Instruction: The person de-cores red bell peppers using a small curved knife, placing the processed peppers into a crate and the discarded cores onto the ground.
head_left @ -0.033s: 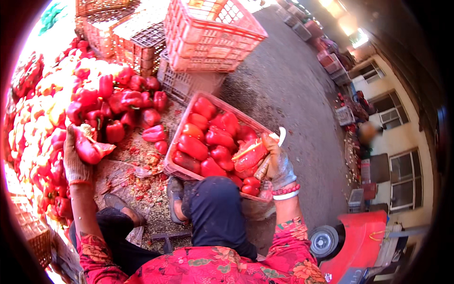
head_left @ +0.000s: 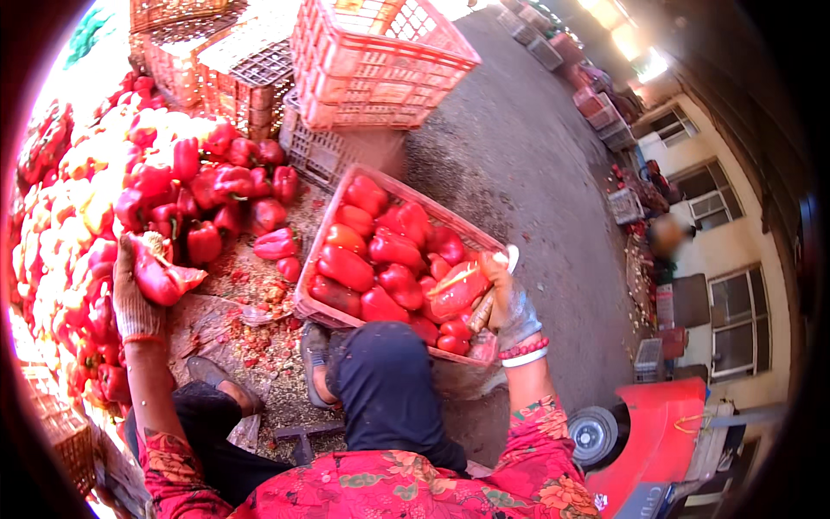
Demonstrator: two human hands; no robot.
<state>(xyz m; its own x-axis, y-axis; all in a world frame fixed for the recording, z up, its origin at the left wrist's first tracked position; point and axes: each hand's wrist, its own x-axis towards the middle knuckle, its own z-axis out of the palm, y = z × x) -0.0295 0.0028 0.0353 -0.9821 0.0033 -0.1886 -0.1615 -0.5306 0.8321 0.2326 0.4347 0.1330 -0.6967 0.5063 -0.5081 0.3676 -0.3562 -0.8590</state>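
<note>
My left hand (head_left: pixel 138 294), in a knitted glove, is wrapped round a red bell pepper (head_left: pixel 160 275) with a torn-looking lower end and pale matter at its top. It is beside the pepper heap (head_left: pixel 65 251). Over the right end of a pink plastic crate (head_left: pixel 405 180) of red peppers, my gloved right hand (head_left: pixel 512 310) is closed on a tool with a tan handle (head_left: pixel 481 310) and a pale curved end (head_left: pixel 512 258); its exact kind is unclear. A glossy red pepper (head_left: pixel 458 290) lies against those fingers; whether they grip it too, I cannot tell.
Stacked plastic crates (head_left: pixel 380 82) stand beyond the pepper crate. Between my shoes and the heap, the ground (head_left: pixel 246 316) carries pepper scraps and seeds. A red vehicle (head_left: pixel 657 424) with a wheel is at the lower right. A building with windows (head_left: pixel 739 324) lies further right.
The whole view has shifted slightly. My right hand and the pepper by it sit a touch lower and further right over the crate. My left hand keeps its hold on its pepper.
</note>
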